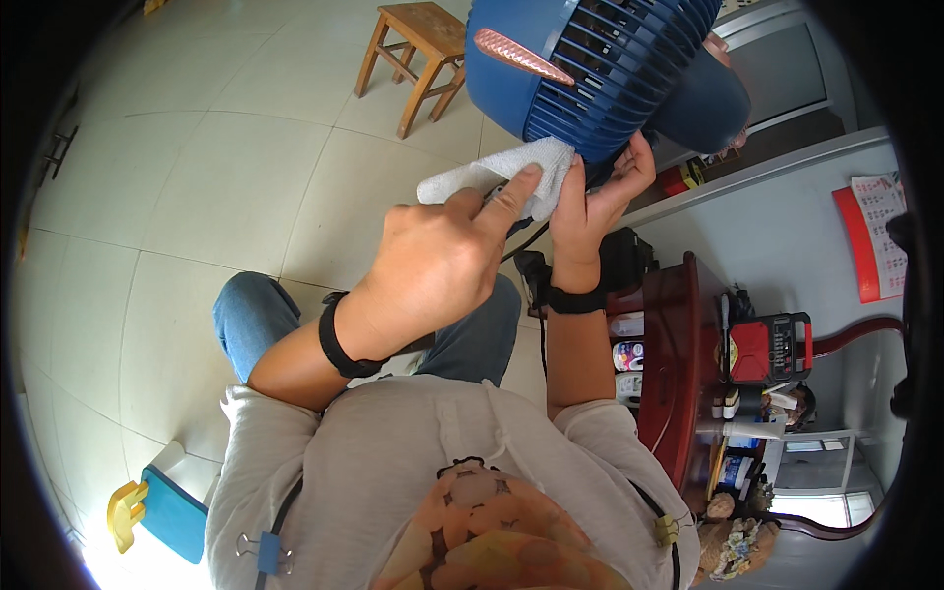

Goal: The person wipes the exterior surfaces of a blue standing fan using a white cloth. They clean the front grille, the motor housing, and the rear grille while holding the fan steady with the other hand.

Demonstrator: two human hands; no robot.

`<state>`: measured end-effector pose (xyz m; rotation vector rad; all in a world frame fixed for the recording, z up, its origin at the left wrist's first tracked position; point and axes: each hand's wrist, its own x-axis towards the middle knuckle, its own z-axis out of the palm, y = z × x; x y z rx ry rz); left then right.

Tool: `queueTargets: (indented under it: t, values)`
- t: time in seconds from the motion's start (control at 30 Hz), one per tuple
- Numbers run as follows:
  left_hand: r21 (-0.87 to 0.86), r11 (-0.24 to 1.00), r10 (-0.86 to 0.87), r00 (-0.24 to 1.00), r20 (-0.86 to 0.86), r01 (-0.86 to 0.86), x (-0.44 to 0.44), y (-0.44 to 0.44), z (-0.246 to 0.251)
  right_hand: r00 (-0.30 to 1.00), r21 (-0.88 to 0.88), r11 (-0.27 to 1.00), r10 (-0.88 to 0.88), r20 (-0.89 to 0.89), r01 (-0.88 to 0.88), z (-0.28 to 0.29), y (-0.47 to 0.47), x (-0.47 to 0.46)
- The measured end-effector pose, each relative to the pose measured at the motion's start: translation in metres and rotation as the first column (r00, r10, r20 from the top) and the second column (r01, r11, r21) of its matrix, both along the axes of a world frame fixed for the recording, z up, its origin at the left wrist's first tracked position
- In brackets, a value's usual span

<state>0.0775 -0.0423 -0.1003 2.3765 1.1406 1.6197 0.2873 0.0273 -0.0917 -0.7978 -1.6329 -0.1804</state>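
Note:
A blue electric fan [509,96] with ribbed grille and a pink textured trim piece fills the top of the view, tilted, its lower edge toward me. My left hand [442,254] grips a folded white cloth [516,173], index finger extended and pressing it near the fan's lower rim. Beside it, my right hand [594,195] holds the fan at its lower edge. Its fingers curl up by the rear grille, and one finger or thumb meets the edge of the cloth. A black cord [527,242] hangs below the fan. Part of the fan's lower side is hidden by the cloth and hands.
A wooden stool [424,33] stands on the tiled floor [221,169] beyond the fan. At right, a dark red dresser [671,369] carries a red and black radio [767,348] and small items before a mirror [818,472]. A teal chair-like object [173,512] is at lower left.

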Motion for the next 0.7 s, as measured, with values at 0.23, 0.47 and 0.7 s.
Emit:
queueTargets:
  t: [0.23, 0.47, 0.7]
  values:
    - [-0.162, 0.972, -0.159, 0.984, 0.084, 0.171, -0.016, -0.009, -0.01, 0.999, 0.01, 1.0, -0.009, 0.031, 0.009, 0.0, -0.001, 0.007]
    - [-0.172, 0.971, -0.146, 0.983, 0.11, 0.164, -0.01, -0.009, -0.01, 1.0, 0.036, 0.999, -0.002, 0.004, 0.002, -0.003, 0.004, 0.003]
    - [-0.071, 0.997, -0.033, 0.999, 0.026, 0.035, 0.0, 0.005, -0.005, 0.996, 0.061, 0.996, -0.061, 0.059, 0.057, 0.001, -0.001, 0.004]
